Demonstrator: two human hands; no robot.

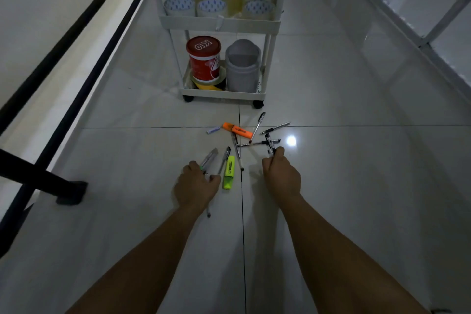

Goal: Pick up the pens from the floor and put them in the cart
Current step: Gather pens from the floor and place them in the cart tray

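Observation:
Several pens lie scattered on the tiled floor in front of a white wheeled cart (224,95). My right hand (280,173) is shut on a black pen (269,145) at the right of the pile. My left hand (196,186) is closed around clear pens (209,158), one tip sticking out below the hand. A yellow highlighter (228,172) lies between my hands. An orange highlighter (237,130), a small white tube (212,130) and more black pens (258,125) lie nearer the cart.
The cart's middle shelf (219,23) holds several tape rolls (211,7); its bottom shelf holds a red tub (204,58) and a grey bin (242,66). A black metal frame (68,191) stands at left, white shelving legs (433,33) at right.

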